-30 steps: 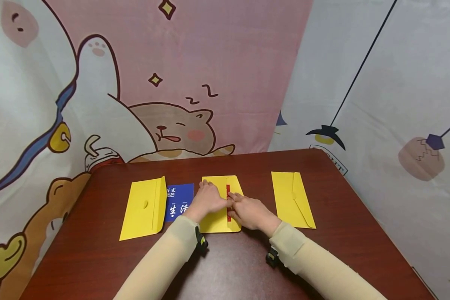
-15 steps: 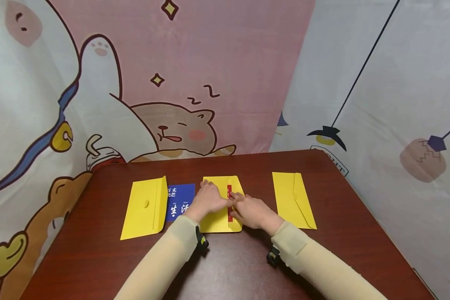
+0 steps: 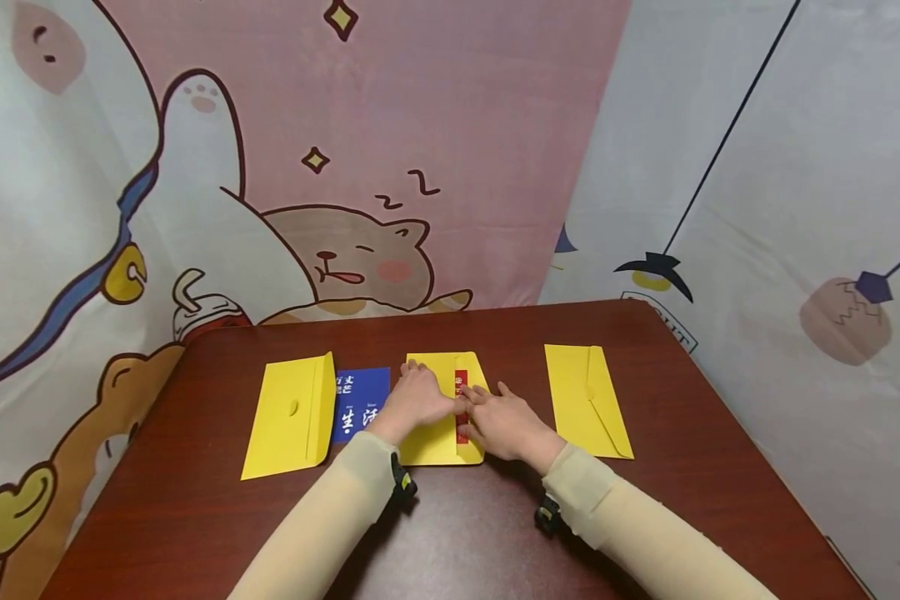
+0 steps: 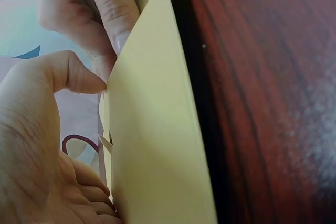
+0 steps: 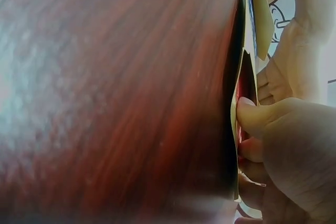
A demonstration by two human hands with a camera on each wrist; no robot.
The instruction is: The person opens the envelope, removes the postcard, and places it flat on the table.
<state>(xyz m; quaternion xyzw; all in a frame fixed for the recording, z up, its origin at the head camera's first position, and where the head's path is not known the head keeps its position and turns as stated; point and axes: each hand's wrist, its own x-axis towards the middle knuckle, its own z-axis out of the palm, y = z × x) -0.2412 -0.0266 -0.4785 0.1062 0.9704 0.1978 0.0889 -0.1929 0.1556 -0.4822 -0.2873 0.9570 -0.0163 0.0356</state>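
Note:
A yellow envelope (image 3: 433, 442) lies at the middle of the table with its flap spread out to the right. A red card (image 3: 461, 377) with white characters shows as a strip at its opening; the rest is hidden inside. My left hand (image 3: 417, 400) rests on the envelope's body, fingers extended, its thumb (image 4: 86, 81) at the opening edge. From the right, my right hand (image 3: 506, 427) reaches over the flap, fingertips on the red strip. In the right wrist view its thumb (image 5: 252, 114) and a bent finger touch the red surface at the gaping opening.
To the left, a second yellow envelope (image 3: 281, 417) lies beside a blue card (image 3: 362, 404) with white characters, partly behind my left hand. A third yellow envelope (image 3: 588, 404), flap folded over, lies on the right of the dark wooden table (image 3: 465, 533).
The red strip at the opening has grown wider toward the right. One finger of my right hand has lifted away from the others. My left hand has stayed in place.

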